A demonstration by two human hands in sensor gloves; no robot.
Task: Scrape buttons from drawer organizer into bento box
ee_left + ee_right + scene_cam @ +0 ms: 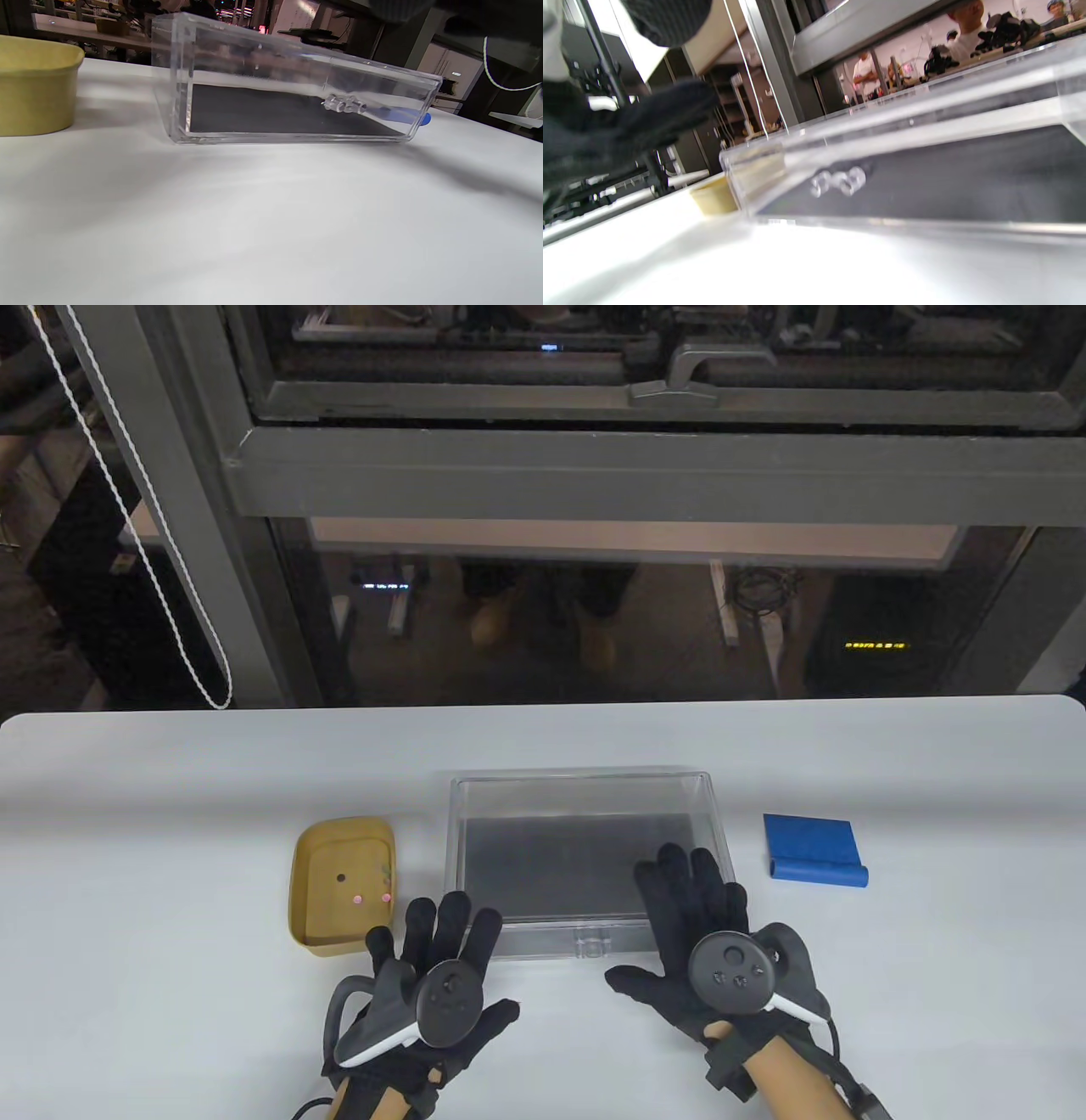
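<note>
A clear plastic drawer organizer (585, 861) with a dark liner lies at the table's middle; it also shows in the left wrist view (297, 101) and the right wrist view (925, 169). No buttons show inside it. A tan bento box (344, 895) stands to its left and holds a few small buttons (371, 897). My left hand (441, 959) hovers open, fingers spread, between the box and the organizer's front left corner. My right hand (696, 916) is open with its fingers spread above the organizer's front right corner; whether it touches it I cannot tell.
A blue scraper (814, 853) lies flat to the right of the organizer. The white table (170, 780) ends at a window wall behind. The bento box edge shows in the left wrist view (38, 84).
</note>
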